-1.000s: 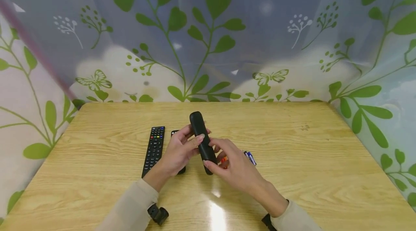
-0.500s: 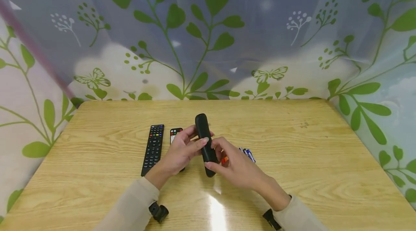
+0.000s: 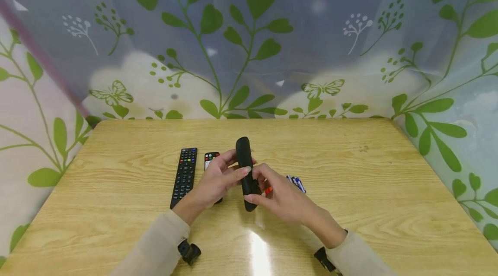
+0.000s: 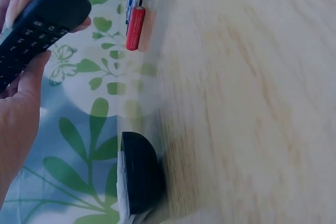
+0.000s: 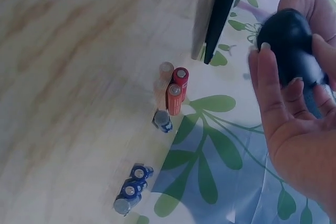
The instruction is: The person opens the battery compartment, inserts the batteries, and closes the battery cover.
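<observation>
Between both hands is a black remote control (image 3: 244, 155), raised over the table with its plain back facing the head camera. Its number keys show in the left wrist view, where the remote (image 4: 39, 35) points up and right. My left hand (image 3: 218, 181) grips its middle, thumb on the near edge and fingers behind. My right hand (image 3: 285, 200) pinches the lower end between thumb and fingers. In the right wrist view, the right hand (image 5: 294, 140) has its fingers spread along the remote's dark rounded end (image 5: 286, 32); part of the remote is hidden behind them.
A long black remote (image 3: 184, 176) lies left on the wooden table (image 3: 369, 207). Beside it, a smaller remote (image 3: 211, 156) is partly covered by the left hand. Red and orange batteries (image 5: 180, 77) lie near the right hand, with several blue batteries (image 5: 131, 188) further over.
The held remote has shifted slightly right and toward the person, and stands more upright and more edge-on in the head view. Both hands keep their hold.
</observation>
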Tool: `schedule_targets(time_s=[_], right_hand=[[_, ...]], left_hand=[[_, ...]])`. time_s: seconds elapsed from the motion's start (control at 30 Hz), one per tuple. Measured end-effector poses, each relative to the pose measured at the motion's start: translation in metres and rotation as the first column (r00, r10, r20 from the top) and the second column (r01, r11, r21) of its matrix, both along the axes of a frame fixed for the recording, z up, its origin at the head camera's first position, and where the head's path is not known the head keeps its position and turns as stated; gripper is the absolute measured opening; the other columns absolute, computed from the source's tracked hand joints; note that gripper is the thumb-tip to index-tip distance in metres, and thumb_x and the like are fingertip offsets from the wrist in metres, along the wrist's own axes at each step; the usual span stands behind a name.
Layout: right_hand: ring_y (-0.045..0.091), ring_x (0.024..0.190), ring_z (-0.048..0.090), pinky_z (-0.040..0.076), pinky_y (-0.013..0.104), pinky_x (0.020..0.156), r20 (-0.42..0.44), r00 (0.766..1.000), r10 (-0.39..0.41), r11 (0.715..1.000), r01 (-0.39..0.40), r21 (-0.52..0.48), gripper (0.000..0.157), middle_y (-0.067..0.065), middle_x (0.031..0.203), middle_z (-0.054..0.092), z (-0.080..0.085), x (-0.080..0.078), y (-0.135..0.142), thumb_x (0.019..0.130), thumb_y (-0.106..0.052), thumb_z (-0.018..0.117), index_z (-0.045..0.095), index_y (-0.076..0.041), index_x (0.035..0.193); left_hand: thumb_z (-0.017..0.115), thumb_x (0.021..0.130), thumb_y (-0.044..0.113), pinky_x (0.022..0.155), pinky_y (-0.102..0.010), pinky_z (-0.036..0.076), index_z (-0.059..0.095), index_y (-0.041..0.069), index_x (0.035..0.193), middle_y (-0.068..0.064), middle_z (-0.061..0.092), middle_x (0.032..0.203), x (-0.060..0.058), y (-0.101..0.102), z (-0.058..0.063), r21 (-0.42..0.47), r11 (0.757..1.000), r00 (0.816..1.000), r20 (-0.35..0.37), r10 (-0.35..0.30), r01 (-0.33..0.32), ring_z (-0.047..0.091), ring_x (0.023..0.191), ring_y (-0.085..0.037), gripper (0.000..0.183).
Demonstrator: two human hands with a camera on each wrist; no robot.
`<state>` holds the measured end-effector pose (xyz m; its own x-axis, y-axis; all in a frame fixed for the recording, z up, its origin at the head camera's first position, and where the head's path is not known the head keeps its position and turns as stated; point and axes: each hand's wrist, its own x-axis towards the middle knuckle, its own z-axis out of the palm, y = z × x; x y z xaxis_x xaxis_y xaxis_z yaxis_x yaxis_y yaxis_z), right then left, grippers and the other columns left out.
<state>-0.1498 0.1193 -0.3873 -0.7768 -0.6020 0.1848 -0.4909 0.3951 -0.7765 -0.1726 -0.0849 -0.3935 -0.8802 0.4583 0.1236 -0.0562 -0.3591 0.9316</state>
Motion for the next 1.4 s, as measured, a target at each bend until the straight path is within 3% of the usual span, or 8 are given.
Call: schedule_targets(time_s=[0.23,0.47,0.67,0.83,1.0,1.2,1.4], right_hand=[[0.01,0.078,0.057,0.054,0.026,0.064,0.016,0.999,-0.052,0.999,0.052,0.017,0.037,-0.005,0.089,0.055,0.0029,-0.0003,-0.002,0.094,-0.037,0.061,0.044,-0.024,0.124],[0.009,0.085,0.055,0.054,0.024,0.066,-0.023,0.996,-0.087,0.996,0.088,0.029,0.04,-0.008,0.113,0.046,0.003,0.0014,-0.0006,0.094,-0.038,0.061,0.046,-0.025,0.129],[0.013,0.081,0.053,0.052,0.026,0.067,-0.086,0.993,-0.076,0.997,0.078,0.027,0.039,-0.009,0.11,0.048,0.0008,0.0017,0.0002,0.093,-0.035,0.062,0.046,-0.023,0.126],[0.012,0.084,0.054,0.053,0.029,0.074,-0.092,0.992,-0.085,0.996,0.085,0.001,0.039,-0.006,0.113,0.049,0.0008,0.0027,-0.0003,0.093,-0.034,0.062,0.046,-0.021,0.126],[0.009,0.084,0.056,0.054,0.029,0.075,-0.086,0.99,-0.111,0.993,0.106,-0.057,0.031,-0.002,0.106,0.053,0.002,0.0038,-0.001,0.095,-0.026,0.061,0.049,-0.016,0.122],[0.009,0.083,0.057,0.055,0.031,0.072,-0.138,0.981,-0.135,0.99,0.127,-0.065,0.03,0.0,0.103,0.057,0.0021,0.0047,0.0001,0.093,-0.019,0.065,0.052,-0.011,0.118],[0.009,0.081,0.058,0.056,0.029,0.069,-0.139,0.976,-0.165,0.985,0.156,-0.069,0.029,-0.002,0.1,0.057,0.0018,0.0051,0.002,0.092,-0.018,0.066,0.054,-0.014,0.118]], left_hand=[[0.058,0.095,0.005,0.092,-0.042,0.05,0.036,-0.005,0.139,-0.021,0.05,0.124,-0.0049,-0.0017,-0.0011,0.066,0.997,0.998,0.06,0.033,-0.037,0.059,0.105,-0.025,0.051],[0.06,0.093,0.005,0.095,-0.043,0.049,0.035,-0.004,0.139,-0.027,0.043,0.129,-0.0044,-0.0031,-0.0004,0.076,0.996,0.997,0.059,0.052,-0.056,0.056,0.11,-0.028,0.053],[0.061,0.093,0.004,0.095,-0.043,0.048,0.036,-0.004,0.139,-0.025,0.046,0.128,-0.003,-0.002,-0.0003,0.068,0.996,0.997,0.06,0.046,-0.05,0.058,0.109,-0.026,0.053],[0.06,0.093,0.004,0.095,-0.043,0.048,0.036,-0.005,0.139,-0.025,0.046,0.128,-0.0029,-0.0017,0.0001,0.065,0.996,0.998,0.047,0.052,-0.055,0.059,0.107,-0.026,0.052],[0.058,0.094,0.002,0.095,-0.044,0.048,0.037,-0.005,0.138,-0.027,0.045,0.128,-0.0035,-0.0008,0.0011,0.069,0.996,0.998,0.031,0.061,-0.063,0.059,0.108,-0.028,0.05],[0.059,0.093,0.002,0.095,-0.044,0.048,0.039,-0.004,0.137,-0.026,0.047,0.127,-0.0036,0.002,0.0002,0.065,0.995,0.997,0.04,0.067,-0.07,0.06,0.107,-0.027,0.049],[0.06,0.092,0.002,0.094,-0.045,0.048,0.04,-0.005,0.136,-0.023,0.049,0.125,-0.0037,0.0041,-0.0007,0.057,0.996,0.998,0.02,0.062,-0.063,0.06,0.107,-0.028,0.049]])
